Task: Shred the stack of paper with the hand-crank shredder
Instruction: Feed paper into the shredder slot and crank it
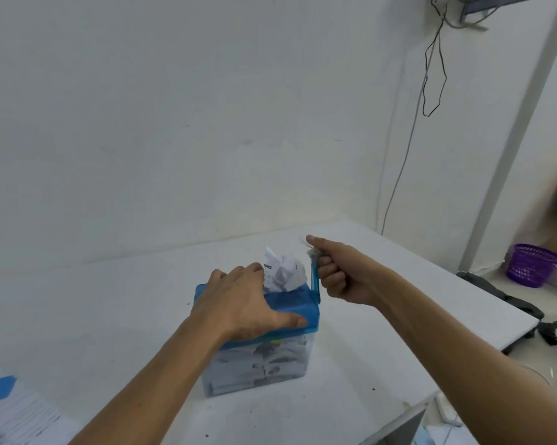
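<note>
Upright now, crank in right grip; left hand flat atop shredder.

white wall, purple basket

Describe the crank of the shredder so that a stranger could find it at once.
On the white table stands a blue-lidded shredder with a clear bin. The crank rises from the lid's right end, a slim translucent blue arm. The right hand grips its top, unlike the crumpled paper beside it.

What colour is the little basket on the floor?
Purple. The basket shows at the right edge of the head view.
</note>
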A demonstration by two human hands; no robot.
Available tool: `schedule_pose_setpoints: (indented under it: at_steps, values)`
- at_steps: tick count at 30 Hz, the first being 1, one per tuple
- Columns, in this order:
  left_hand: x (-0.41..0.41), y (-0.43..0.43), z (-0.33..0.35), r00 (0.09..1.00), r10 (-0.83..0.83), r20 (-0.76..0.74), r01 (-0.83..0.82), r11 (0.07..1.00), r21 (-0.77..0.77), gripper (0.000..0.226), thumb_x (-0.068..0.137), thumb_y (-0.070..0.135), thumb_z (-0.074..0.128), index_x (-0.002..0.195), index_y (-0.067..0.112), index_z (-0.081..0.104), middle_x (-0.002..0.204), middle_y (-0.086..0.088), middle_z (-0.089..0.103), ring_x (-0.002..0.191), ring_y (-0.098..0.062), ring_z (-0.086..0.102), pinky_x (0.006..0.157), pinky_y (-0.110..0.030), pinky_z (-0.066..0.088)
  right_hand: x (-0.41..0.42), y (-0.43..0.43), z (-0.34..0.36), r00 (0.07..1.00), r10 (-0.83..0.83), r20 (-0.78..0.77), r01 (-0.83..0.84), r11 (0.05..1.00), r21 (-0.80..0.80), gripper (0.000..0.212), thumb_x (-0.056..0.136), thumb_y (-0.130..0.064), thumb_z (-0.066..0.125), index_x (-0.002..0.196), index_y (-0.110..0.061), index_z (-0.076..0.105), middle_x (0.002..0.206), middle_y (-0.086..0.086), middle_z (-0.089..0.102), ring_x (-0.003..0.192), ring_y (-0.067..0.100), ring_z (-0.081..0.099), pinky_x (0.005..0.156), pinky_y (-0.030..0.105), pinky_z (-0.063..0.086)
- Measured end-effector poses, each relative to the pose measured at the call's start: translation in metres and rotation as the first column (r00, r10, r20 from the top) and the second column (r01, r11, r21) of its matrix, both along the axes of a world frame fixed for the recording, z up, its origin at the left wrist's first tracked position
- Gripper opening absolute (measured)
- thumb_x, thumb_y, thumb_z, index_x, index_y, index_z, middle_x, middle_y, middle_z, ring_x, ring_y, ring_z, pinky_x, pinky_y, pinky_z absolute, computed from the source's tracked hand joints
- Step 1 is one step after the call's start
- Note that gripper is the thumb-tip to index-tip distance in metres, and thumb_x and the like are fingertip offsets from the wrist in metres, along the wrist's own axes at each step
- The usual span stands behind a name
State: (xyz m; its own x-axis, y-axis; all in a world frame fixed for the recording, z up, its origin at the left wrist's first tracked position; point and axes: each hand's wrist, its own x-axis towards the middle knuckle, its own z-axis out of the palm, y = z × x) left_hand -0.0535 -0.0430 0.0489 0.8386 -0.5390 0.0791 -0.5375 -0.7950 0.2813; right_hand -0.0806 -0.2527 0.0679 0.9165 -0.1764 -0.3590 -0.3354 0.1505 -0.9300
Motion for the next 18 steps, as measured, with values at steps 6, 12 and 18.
schedule_pose_setpoints:
  at_steps: [6,12,18]
  values:
    - [0.005,0.000,-0.005,0.998,-0.046,0.038,0.046,0.999,-0.001,0.075,0.069,0.090,0.056,0.120,0.035,0.049,0.108,0.017,0.054,0.099,-0.009,0.047,0.096,-0.032,0.034,0.046,0.001,-0.069,0.994,-0.051,-0.099,0.016,0.945,-0.328,0.027,0.084,-0.038,0.064,0.081,-0.013,0.055,0.069,0.007,0.053,0.054,0.017,0.044,0.056,0.025,0.035]
    - [0.006,-0.001,-0.004,0.998,-0.049,0.027,0.050,0.998,-0.028,0.068,0.071,0.087,0.059,0.114,0.036,0.045,0.109,0.016,0.054,0.100,-0.011,0.052,0.091,-0.031,0.037,0.028,0.015,-0.033,0.889,-0.025,0.458,0.394,0.553,-0.734,0.013,0.095,-0.029,0.058,0.090,-0.024,0.068,0.090,-0.009,0.069,0.082,0.008,0.064,0.069,0.021,0.051]
    - [0.019,0.010,-0.007,0.992,-0.065,-0.111,-0.001,0.863,-0.506,0.057,0.069,0.080,0.068,0.110,0.040,0.060,0.113,0.024,0.066,0.105,0.004,0.060,0.092,-0.030,0.052,-0.011,0.035,-0.028,0.823,0.291,0.487,0.096,0.775,-0.625,0.044,0.077,-0.028,0.038,0.106,-0.027,0.073,0.101,-0.016,0.072,0.098,0.005,0.066,0.081,0.019,0.056]
